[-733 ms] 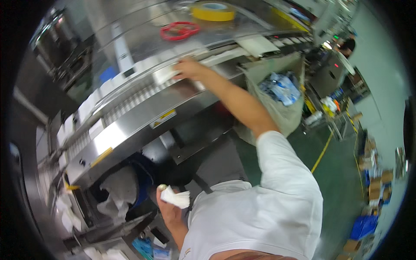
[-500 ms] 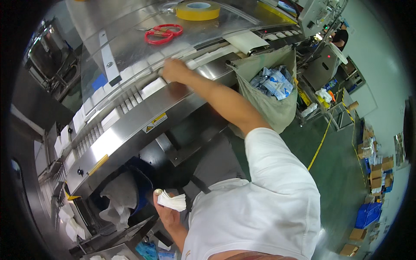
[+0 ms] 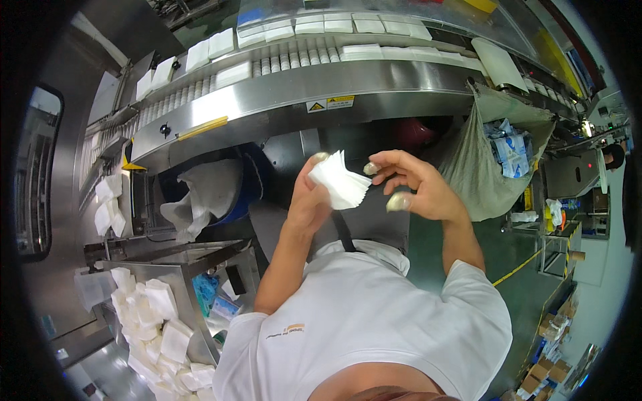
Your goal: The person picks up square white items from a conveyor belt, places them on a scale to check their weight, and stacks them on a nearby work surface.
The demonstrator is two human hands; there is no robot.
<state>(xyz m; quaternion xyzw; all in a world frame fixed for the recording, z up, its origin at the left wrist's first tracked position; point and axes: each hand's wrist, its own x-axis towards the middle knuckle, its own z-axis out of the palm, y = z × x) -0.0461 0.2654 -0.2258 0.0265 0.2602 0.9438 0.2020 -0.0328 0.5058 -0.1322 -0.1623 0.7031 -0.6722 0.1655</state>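
My left hand (image 3: 309, 200) grips a small stack of folded white sheets (image 3: 340, 182) in front of my body. The sheets' free ends fan out toward my right hand (image 3: 424, 187), which is just to the right with bent fingers apart and nothing visible between them. Pale shiny covers sit on some of my fingertips, including the right thumb. Beyond both hands runs a steel-sided conveyor (image 3: 281, 101), where flat white stacks (image 3: 234, 75) lie on the ribbed rollers.
A grey cloth sack (image 3: 461, 170) with blue-and-white wrappers hangs at the right. On the left are a blue bin (image 3: 249, 184) with a whitish liner and a heap of loose white sheets (image 3: 150, 321) by a steel box. A person (image 3: 613, 156) is at the far right.
My right hand has come back from the conveyor to beside the sheets. My left hand has risen with its stack, and the view has turned leftward.
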